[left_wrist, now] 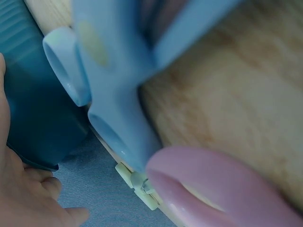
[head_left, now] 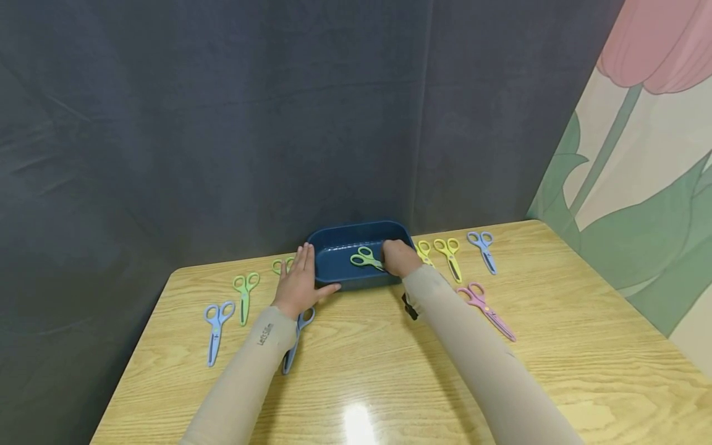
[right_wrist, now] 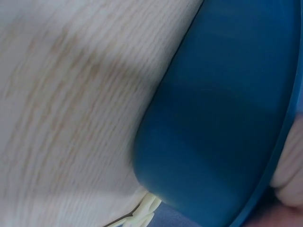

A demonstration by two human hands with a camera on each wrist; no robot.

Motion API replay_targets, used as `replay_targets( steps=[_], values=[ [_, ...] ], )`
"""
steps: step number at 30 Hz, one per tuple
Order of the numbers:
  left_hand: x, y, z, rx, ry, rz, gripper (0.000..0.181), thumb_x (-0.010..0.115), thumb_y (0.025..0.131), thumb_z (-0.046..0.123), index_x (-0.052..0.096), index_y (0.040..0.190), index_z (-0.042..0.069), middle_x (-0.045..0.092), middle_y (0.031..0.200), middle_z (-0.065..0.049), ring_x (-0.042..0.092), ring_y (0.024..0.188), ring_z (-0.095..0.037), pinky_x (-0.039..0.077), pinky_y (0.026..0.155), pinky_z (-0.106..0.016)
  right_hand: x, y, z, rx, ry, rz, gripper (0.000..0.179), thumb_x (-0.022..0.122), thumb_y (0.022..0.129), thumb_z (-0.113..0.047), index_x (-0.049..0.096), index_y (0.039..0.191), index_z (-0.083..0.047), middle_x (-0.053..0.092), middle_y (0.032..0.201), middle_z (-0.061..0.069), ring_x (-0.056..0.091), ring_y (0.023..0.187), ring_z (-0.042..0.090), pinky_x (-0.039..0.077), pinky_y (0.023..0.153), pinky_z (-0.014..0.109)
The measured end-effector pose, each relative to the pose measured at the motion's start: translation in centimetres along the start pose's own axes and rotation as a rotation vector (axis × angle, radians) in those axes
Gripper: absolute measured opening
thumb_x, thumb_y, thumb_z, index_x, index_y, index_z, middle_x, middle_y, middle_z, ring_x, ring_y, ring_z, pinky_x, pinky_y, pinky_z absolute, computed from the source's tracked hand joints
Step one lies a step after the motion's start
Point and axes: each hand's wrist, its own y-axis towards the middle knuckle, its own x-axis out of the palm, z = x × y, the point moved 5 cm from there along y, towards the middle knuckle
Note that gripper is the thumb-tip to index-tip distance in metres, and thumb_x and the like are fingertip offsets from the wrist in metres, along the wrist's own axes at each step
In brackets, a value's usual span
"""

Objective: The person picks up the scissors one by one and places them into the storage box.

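A dark blue bin (head_left: 356, 284) stands at the back of the table. My left hand (head_left: 297, 284) rests against its left end, fingers straight and thumb spread along the front wall. My right hand (head_left: 399, 258) reaches over the right side into the bin with curled fingers. Inside, green scissors (head_left: 364, 257) lie with loops to the left and blades toward the right hand; whether the fingers pinch them is hidden. In the left wrist view, blue scissors (left_wrist: 113, 85) and a pink scissors loop (left_wrist: 213, 184) are close below the wrist. The right wrist view shows the bin's outer wall (right_wrist: 213, 118).
On the left lie blue scissors (head_left: 216, 334) and green scissors (head_left: 245, 296), with another green pair (head_left: 278, 266) partly behind the left hand. On the right lie yellow scissors (head_left: 450, 259), blue scissors (head_left: 485, 250) and pink scissors (head_left: 489, 312). A dark curtain (head_left: 356, 123) hangs behind the table.
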Motion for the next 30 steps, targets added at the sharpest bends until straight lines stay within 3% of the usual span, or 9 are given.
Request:
replay_targets(
  steps=[3, 11, 19, 24, 30],
  values=[
    [-0.1, 0.0, 0.0, 0.001, 0.001, 0.002, 0.117, 0.064, 0.087, 0.069, 0.007, 0.161, -0.001, 0.009, 0.168, -0.02, 0.007, 0.155, -0.03, 0.013, 0.12, -0.064, 0.0, -0.1, 0.0, 0.005, 0.019, 0.009, 0.018, 0.06, 0.097, -0.001, 0.076, 0.105, -0.004, 0.073, 0.11, 0.013, 0.068, 0.1, 0.026, 0.056, 0.089, 0.041],
    [-0.4, -0.2, 0.1, -0.001, -0.003, 0.008, 0.116, 0.066, 0.087, 0.067, 0.008, 0.161, -0.002, 0.01, 0.168, -0.021, 0.008, 0.155, -0.031, 0.013, 0.119, -0.065, -0.1, -0.3, 0.0, -0.009, 0.052, 0.034, 0.017, 0.059, 0.097, -0.001, 0.075, 0.104, -0.005, 0.072, 0.106, 0.011, 0.065, 0.093, 0.024, 0.055, 0.084, 0.04],
    [-0.5, -0.2, 0.3, -0.004, 0.012, 0.001, 0.117, 0.064, 0.087, 0.07, 0.006, 0.161, -0.001, 0.008, 0.168, -0.02, 0.008, 0.155, -0.031, 0.013, 0.119, -0.065, -0.5, -0.6, -0.1, -0.066, 0.051, 0.068, 0.017, 0.061, 0.097, -0.004, 0.074, 0.109, -0.003, 0.072, 0.11, 0.013, 0.068, 0.097, 0.027, 0.056, 0.085, 0.042],
    [-0.7, -0.3, 0.5, -0.003, 0.021, 0.004, 0.117, 0.065, 0.087, 0.07, 0.008, 0.161, -0.002, 0.01, 0.168, -0.021, 0.01, 0.155, -0.033, 0.014, 0.118, -0.066, -0.3, -0.7, 0.1, -0.151, 0.037, 0.138, 0.016, 0.06, 0.1, -0.009, 0.071, 0.109, -0.001, 0.07, 0.105, 0.014, 0.066, 0.093, 0.027, 0.056, 0.082, 0.041],
    [-0.5, -0.1, 0.4, -0.013, 0.039, -0.021, 0.117, 0.062, 0.087, 0.072, 0.007, 0.161, 0.0, 0.009, 0.168, -0.02, 0.008, 0.155, -0.031, 0.012, 0.119, -0.065, -0.5, -1.4, 0.4, -0.208, 0.014, 0.291, 0.012, 0.064, 0.099, -0.011, 0.069, 0.105, -0.002, 0.064, 0.097, 0.015, 0.063, 0.086, 0.029, 0.055, 0.078, 0.042]
  ],
)
